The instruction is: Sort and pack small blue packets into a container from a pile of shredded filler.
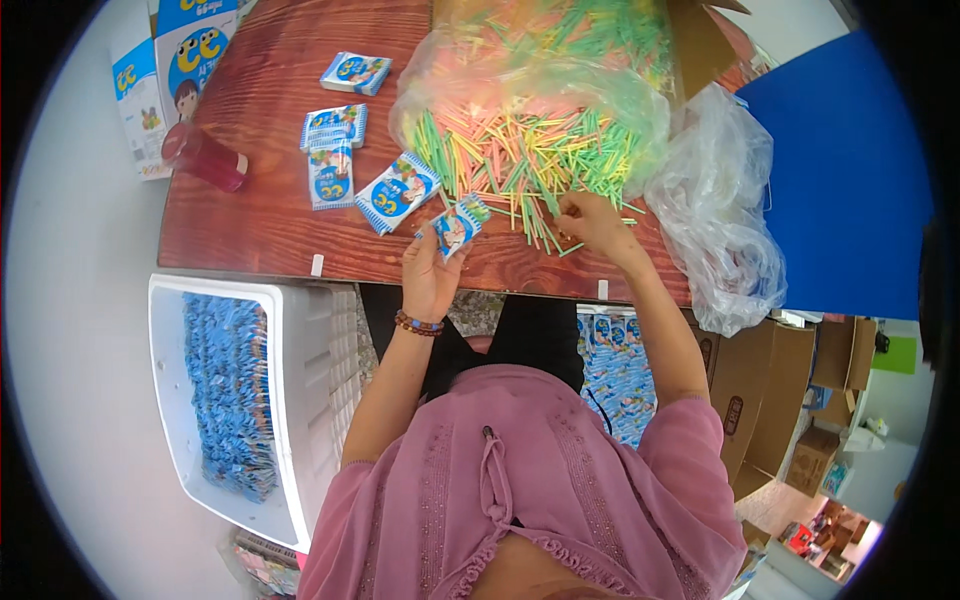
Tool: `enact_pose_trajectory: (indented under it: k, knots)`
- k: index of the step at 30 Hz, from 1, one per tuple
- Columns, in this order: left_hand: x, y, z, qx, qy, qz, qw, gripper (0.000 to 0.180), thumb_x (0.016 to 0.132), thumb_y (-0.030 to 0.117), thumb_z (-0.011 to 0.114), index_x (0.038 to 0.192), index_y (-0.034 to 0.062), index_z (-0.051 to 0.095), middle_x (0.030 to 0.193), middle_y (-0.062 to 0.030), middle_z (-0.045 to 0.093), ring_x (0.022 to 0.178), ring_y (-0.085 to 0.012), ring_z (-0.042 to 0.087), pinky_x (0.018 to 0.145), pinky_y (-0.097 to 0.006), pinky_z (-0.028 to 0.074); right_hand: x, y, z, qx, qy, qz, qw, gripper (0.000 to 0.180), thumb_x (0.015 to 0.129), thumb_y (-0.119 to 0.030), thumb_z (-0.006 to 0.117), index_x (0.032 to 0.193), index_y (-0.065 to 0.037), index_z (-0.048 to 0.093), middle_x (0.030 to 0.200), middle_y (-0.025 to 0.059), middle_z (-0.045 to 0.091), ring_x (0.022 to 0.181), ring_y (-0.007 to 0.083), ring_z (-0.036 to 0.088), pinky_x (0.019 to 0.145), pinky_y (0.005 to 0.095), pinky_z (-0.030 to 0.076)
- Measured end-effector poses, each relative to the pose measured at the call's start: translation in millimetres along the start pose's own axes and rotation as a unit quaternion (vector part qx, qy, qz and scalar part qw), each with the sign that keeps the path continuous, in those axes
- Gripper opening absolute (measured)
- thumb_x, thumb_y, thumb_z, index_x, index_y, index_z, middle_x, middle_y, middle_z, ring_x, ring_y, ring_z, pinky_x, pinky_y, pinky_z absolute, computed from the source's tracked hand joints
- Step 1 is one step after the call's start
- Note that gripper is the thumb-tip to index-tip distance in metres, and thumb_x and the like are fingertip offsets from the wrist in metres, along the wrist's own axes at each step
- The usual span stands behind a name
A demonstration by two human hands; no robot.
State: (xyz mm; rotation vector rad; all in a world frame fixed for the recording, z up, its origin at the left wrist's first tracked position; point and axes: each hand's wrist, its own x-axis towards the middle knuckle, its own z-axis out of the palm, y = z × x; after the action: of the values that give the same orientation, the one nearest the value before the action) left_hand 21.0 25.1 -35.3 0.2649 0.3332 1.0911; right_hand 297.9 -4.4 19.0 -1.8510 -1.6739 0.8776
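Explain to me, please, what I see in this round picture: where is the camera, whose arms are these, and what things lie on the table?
The camera sits on a person's head and looks down, so the arms rising from below are the person's own. Its wide lens bends straight edges.

The left hand holds a small blue packet. The right hand reaches into a pile of thin coloured straws spilling from a clear plastic bag.

On the wooden table lie four more blue packets and a red bottle. Beside the person's left, a white crate holds many blue packets.
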Motion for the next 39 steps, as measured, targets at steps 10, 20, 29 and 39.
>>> enact_pose_trajectory:
  k: [10, 20, 29, 39]
  knots:
    - [-7, 7, 20, 0.035, 0.039, -0.005, 0.999, 0.026, 0.098, 0.020, 0.051, 0.110, -0.0001, 0.061, 0.113, -0.0093, 0.065, 0.103, -0.0201, 0.063, 0.091, -0.036, 0.051, -3, -122, 53, 0.541, 0.189, -0.076, 0.816, 0.006, 0.086, 0.000, 0.062, 0.083, -0.004, 0.060, 0.077, 0.0007, 0.065, 0.070, 0.0063, 0.060, 0.065, 0.0198, 0.047]
    - [-4, 9, 23, 0.004, 0.040, -0.007, 0.999, 0.026, 0.098, 0.019, 0.050, 0.112, -0.0006, 0.060, 0.114, -0.0097, 0.064, 0.106, -0.0195, 0.061, 0.094, -0.036, 0.049, -4, -118, 65, 0.315, 0.149, -0.116, 0.930, 0.015, 0.082, -0.006, 0.068, 0.096, -0.002, 0.067, 0.104, 0.0055, 0.061, 0.103, 0.0167, 0.052, 0.082, 0.0296, 0.045]
    - [-6, 9, 20, -0.007, 0.006, 0.007, 1.000, 0.030, 0.098, 0.016, 0.050, 0.123, -0.0013, 0.053, 0.121, -0.0105, 0.060, 0.109, -0.0212, 0.060, 0.097, -0.039, 0.047, -20, -141, 51, 0.240, 0.145, -0.096, 0.955, 0.027, 0.089, -0.010, 0.062, 0.114, -0.002, 0.060, 0.110, 0.0074, 0.061, 0.103, 0.0151, 0.056, 0.091, 0.0325, 0.043]
    - [-19, 17, 19, 0.244, 0.036, 0.141, 0.959, 0.030, 0.095, 0.007, 0.054, 0.123, -0.0020, 0.054, 0.121, -0.0096, 0.060, 0.113, -0.0175, 0.057, 0.100, -0.033, 0.043, -16, -121, 53, 0.056, 0.141, -0.097, 0.984, 0.017, 0.086, -0.002, 0.063, 0.101, 0.005, 0.063, 0.092, 0.0075, 0.067, 0.088, 0.0142, 0.062, 0.077, 0.0276, 0.049]
